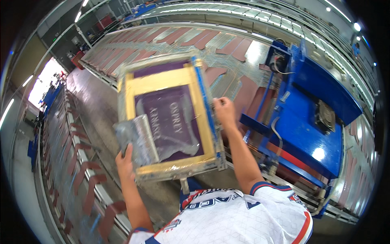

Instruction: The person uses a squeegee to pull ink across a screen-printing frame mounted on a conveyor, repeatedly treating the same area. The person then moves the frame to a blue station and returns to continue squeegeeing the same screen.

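Note:
A screen-printing frame (170,75) with a purple mesh, yellow tape round its inner border and a blue strip along its right side is held up before me, tilted. My right hand (224,110) is closed on its right edge. Closed round the handle of an ink-smeared squeegee (147,138) is my left hand (126,162), at the frame's lower left. The squeegee's blade end overlaps the mesh; whether it touches cannot be made out. Grey ink is smeared over the lower part of the mesh, around pale lettering.
Beyond the frame runs a long printing table (211,61) with rows of maroon cut fabric pieces (239,48). A blue machine with a fan (326,116) stands over the table at right. Another table with draped maroon pieces (87,175) lies left, across a walkway (91,97).

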A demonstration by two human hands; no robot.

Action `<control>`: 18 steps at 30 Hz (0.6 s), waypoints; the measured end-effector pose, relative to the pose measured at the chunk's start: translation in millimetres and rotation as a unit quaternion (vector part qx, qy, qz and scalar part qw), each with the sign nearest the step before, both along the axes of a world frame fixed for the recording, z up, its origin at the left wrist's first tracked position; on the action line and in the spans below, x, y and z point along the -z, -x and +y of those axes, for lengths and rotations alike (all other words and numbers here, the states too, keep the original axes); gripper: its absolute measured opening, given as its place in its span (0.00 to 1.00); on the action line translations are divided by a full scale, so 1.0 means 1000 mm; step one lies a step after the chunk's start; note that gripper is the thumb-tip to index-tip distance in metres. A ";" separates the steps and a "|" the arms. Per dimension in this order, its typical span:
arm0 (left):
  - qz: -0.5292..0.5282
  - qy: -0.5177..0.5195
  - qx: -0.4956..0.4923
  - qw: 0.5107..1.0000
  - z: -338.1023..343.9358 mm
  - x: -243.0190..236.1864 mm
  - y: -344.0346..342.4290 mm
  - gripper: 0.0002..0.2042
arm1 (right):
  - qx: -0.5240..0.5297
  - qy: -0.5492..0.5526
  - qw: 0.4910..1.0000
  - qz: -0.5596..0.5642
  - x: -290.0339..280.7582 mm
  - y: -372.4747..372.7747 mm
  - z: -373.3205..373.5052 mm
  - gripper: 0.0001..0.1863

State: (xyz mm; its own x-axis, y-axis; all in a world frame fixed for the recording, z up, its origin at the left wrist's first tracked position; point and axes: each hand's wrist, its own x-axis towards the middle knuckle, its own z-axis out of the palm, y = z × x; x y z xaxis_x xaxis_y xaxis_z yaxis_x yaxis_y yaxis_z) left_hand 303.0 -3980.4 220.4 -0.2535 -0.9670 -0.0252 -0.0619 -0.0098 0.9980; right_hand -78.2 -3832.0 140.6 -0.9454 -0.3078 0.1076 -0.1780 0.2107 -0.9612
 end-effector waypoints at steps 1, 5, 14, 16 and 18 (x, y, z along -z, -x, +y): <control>-0.010 -0.018 0.049 0.999 -0.041 0.004 0.035 0.20 | 0.030 -0.025 0.999 -0.007 0.002 0.019 -0.008 0.20; 0.015 -0.075 0.228 0.971 -0.179 0.033 0.188 0.17 | 0.199 -0.032 0.979 0.033 0.042 0.099 -0.031 0.20; -0.072 -0.170 0.381 0.906 -0.346 0.149 0.361 0.18 | 0.358 -0.161 0.920 0.005 0.108 0.127 -0.095 0.16; -0.085 -0.190 0.379 0.902 -0.353 0.160 0.374 0.19 | 0.357 -0.187 0.915 -0.013 0.113 0.127 -0.101 0.16; -0.105 -0.190 0.359 0.908 -0.349 0.161 0.370 0.20 | 0.347 -0.187 0.918 -0.038 0.117 0.133 -0.106 0.15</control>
